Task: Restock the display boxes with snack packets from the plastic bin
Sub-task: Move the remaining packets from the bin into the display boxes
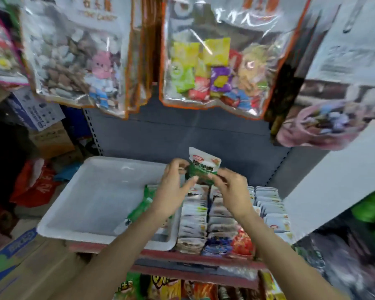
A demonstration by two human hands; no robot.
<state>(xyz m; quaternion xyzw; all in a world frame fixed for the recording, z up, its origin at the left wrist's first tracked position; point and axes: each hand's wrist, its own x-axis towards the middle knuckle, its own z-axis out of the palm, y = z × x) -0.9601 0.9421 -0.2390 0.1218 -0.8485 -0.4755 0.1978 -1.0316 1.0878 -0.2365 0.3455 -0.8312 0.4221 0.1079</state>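
Note:
A white plastic bin (91, 204) rests on the shelf at the left, nearly bare, with a few green packets (142, 208) along its right side. To its right stand display boxes (225, 221) packed with rows of white, blue and red snack packets. Above them I hold a small stack of green-and-white snack packets (204, 167) with both hands. My left hand (173, 189) grips its left edge and my right hand (232, 191) grips its lower right. The packets sit over the back of the display boxes.
Large clear hanging bags of sweets (214, 68) hang overhead, close above my hands. A white panel (333, 180) stands to the right of the boxes. Cardboard boxes (20, 263) sit low at left. A lower shelf (182, 286) holds more snack bags.

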